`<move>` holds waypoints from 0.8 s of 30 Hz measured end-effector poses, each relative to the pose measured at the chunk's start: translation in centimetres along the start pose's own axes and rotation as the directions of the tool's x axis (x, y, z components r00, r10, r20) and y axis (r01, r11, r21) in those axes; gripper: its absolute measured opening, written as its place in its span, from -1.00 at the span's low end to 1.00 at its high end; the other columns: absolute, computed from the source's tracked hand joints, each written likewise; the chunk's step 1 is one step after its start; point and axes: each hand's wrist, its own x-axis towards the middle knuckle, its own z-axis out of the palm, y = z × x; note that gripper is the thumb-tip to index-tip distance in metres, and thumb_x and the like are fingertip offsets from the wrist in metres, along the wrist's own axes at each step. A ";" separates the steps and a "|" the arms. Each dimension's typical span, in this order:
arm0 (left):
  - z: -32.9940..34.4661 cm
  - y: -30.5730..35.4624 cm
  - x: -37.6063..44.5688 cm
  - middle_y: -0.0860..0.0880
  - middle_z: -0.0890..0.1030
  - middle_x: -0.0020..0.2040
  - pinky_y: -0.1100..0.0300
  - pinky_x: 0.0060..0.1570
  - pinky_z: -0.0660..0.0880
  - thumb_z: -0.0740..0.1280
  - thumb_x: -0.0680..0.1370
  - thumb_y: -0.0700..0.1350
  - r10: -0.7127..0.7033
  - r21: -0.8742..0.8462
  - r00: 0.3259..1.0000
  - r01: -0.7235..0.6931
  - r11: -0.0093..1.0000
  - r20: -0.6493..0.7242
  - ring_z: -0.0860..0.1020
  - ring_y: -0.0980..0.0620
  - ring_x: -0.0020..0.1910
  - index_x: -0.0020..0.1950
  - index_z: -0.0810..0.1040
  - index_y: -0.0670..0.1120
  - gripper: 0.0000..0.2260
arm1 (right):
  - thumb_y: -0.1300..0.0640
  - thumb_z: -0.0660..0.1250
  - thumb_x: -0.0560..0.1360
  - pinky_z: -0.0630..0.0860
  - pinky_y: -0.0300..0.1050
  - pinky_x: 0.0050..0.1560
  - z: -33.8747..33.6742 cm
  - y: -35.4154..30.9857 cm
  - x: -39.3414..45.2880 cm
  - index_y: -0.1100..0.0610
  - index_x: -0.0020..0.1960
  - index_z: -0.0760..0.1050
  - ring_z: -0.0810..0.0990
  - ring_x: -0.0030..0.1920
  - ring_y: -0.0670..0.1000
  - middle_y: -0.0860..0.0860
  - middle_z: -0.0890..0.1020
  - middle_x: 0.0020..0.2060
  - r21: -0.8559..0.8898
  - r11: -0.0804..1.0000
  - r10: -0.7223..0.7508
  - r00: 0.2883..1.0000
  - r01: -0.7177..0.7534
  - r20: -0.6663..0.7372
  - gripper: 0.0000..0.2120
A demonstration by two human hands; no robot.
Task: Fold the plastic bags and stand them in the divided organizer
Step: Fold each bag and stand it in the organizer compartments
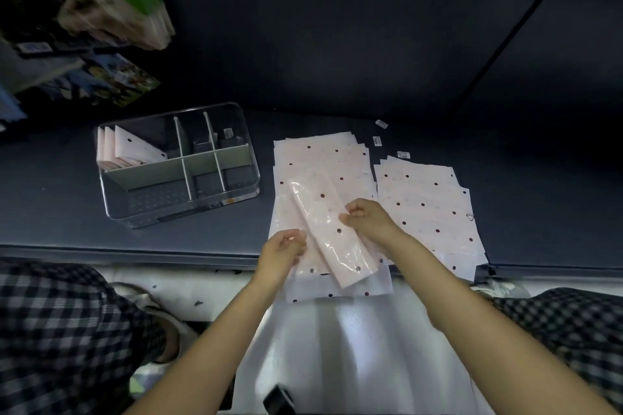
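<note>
A long folded bag [328, 229] is held just above the table edge [135, 254], between the two hands. The left hand [283, 251] is curled at the bag's left side and seems to pinch its near edge, though the fingertips are not clearly seen. The right hand [365, 217] is curled on the bag's right edge, about halfway along, and pinches it. The bag's long side is slanted: its near end points down to the right, and its far end points up to the left. A stack of flat bags [320, 158] lies under it, and a second stack [428, 202] is set just to the right. Farther off, to the left, the organizer [182, 199] is seen, with folded bags [131, 150] stood in its far left part. The left hand is nearer to it, so the bag probably needs folding shorter and then carrying left.
</note>
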 end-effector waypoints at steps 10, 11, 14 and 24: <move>-0.4 3.8 -2.3 -0.10 0.70 -0.16 0.29 -0.26 0.57 0.34 0.52 -0.28 0.030 -0.161 0.993 -0.012 0.987 0.110 0.66 0.05 -0.24 -0.09 0.63 -0.28 -0.91 | 0.27 0.34 0.51 0.53 -0.28 -0.26 0.8 -1.5 -5.0 0.17 -0.08 0.46 0.59 -0.25 -0.03 0.06 0.61 -0.21 0.344 0.939 -0.024 0.997 -0.001 0.069 -0.94; -0.6 4.0 -2.5 -0.07 0.70 -0.18 0.30 -0.28 0.56 0.34 0.52 -0.28 0.037 -0.147 0.994 -0.022 0.989 0.104 0.66 0.06 -0.25 -0.12 0.64 -0.24 -0.91 | 0.26 0.35 0.50 0.55 -0.27 -0.23 0.7 -1.4 -5.3 0.18 -0.05 0.49 0.60 -0.22 -0.02 0.08 0.63 -0.17 0.338 0.941 -0.032 0.996 0.002 0.084 -0.94; -1.2 4.4 -2.9 -0.05 0.71 -0.17 0.30 -0.30 0.55 0.34 0.52 -0.28 0.053 -0.114 0.992 -0.040 0.993 0.115 0.67 0.07 -0.24 -0.13 0.64 -0.21 -0.91 | 0.27 0.38 0.47 0.60 -0.23 -0.13 0.1 -1.3 -5.8 0.24 -0.01 0.56 0.63 -0.18 0.00 0.12 0.67 -0.12 0.314 0.949 -0.059 0.992 0.021 0.113 -0.89; -3.3 6.1 -3.3 -0.10 0.67 -0.14 0.26 -0.21 0.58 0.30 0.52 -0.35 0.152 -0.197 0.943 -0.095 0.976 0.295 0.65 0.01 -0.16 -0.20 0.68 -0.11 -0.78 | 0.36 0.37 0.44 0.57 -0.27 -0.17 -0.6 -1.9 -6.6 0.19 -0.12 0.67 0.67 -0.15 -0.03 0.08 0.70 -0.16 0.408 0.902 -0.205 0.972 0.141 0.118 -0.86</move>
